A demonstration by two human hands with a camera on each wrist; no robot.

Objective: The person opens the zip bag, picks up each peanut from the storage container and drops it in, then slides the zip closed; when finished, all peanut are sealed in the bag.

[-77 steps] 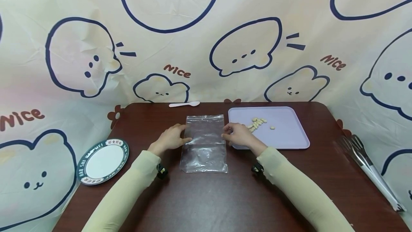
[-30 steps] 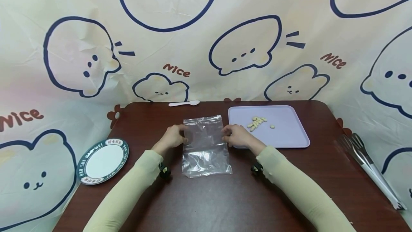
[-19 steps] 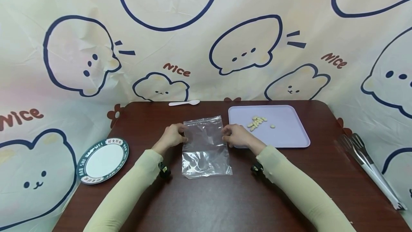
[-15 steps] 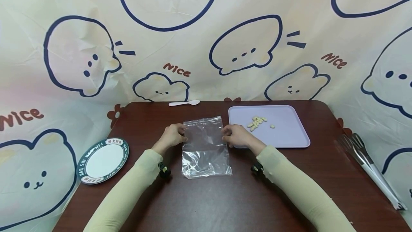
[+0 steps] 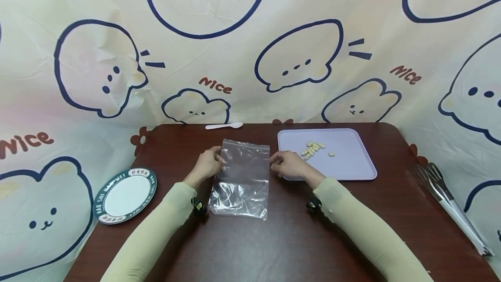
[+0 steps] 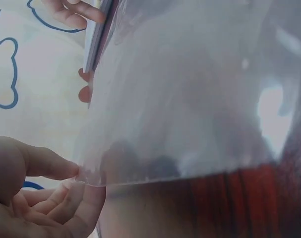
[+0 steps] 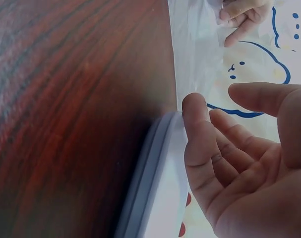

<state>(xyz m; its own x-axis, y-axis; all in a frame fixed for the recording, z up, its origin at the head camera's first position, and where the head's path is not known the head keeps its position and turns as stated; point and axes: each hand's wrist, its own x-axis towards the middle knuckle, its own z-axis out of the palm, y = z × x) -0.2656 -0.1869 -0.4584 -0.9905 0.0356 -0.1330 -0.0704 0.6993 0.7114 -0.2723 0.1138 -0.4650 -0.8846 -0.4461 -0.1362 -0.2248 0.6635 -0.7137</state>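
The left hand (image 5: 205, 166) pinches the left edge of the clear zip bag (image 5: 242, 179), which spreads toward 4 o'clock from that grip. Just beside the bag's 2 o'clock edge, the right hand (image 5: 289, 164) holds nothing, thumb and fingers parted, the lilac tray (image 5: 348, 164) at its 3 o'clock.

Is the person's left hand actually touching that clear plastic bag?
Touching: the left wrist view shows the left hand pinching an edge of the clear plastic bag between thumb and fingers.
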